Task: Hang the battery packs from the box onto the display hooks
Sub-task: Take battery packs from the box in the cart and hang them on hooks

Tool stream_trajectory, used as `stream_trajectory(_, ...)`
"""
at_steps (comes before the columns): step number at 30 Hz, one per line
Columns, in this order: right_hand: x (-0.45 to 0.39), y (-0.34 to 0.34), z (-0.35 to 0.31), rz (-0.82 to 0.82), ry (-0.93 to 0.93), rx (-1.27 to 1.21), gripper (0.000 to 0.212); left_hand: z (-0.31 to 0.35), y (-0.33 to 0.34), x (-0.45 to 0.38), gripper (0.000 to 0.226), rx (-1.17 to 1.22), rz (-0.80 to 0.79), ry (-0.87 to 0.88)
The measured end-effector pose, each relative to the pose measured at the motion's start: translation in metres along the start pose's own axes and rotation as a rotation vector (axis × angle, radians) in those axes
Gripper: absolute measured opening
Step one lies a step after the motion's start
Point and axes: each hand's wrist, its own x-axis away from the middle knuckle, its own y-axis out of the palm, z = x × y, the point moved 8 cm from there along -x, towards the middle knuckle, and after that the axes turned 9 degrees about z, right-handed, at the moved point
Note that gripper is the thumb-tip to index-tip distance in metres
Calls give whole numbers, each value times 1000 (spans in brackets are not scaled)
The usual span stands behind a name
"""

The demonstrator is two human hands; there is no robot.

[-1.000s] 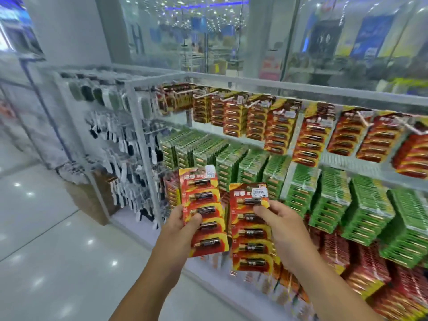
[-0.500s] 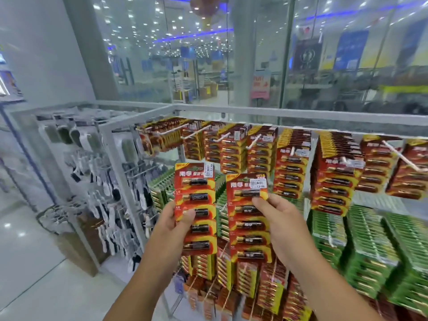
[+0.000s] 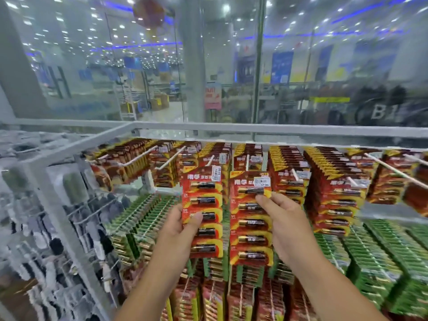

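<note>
My left hand (image 3: 179,228) grips a red and yellow battery pack (image 3: 203,205) by its left edge, thumb across the front. My right hand (image 3: 281,218) pinches a second red battery pack (image 3: 250,228) at its upper right, near a white price sticker. Both packs are upright, side by side, in front of the top row of white display hooks (image 3: 247,163). Those hooks carry several red packs (image 3: 333,200). The tops of my two packs sit just below the hook tips. No box is in view.
A white metal rack frame (image 3: 208,128) runs along the top, with glass behind it. Green battery packs (image 3: 375,262) fill the row below; more red packs (image 3: 243,302) hang lower down. A side rack of grey and black goods (image 3: 46,228) stands at the left.
Both hands have lifted the two packs from the green row up to the top row of red packs. The camera has tilted upward and moved closer to the rack.
</note>
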Motion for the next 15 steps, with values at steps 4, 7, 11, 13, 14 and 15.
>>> stream_trajectory(4, -10, 3, 1, 61, -17, -43, 49, -12, 0, -28, 59, 39, -49, -50)
stream_trajectory(7, -13, 3, 3, 115, -51, -32, 41, -25, 1, -42, 86, 43, -77, -80)
stream_trajectory(11, -7, 5, 4, 104, -78, 104, 19, -31, 9, -53, 43, 42, -113, -66)
stream_trajectory(13, -6, 2, 7, 136, -71, 116, 20, -32, 11, -59, 29, 38, -109, -64)
stream_trajectory(14, -6, 4, 7, 151, -70, 136, 20, -34, 10, -63, 25, 27, -103, -60)
stream_trajectory(15, -10, 5, 10, 146, -66, 150, 22, -34, 11, -66, 24, 17, -108, -57)
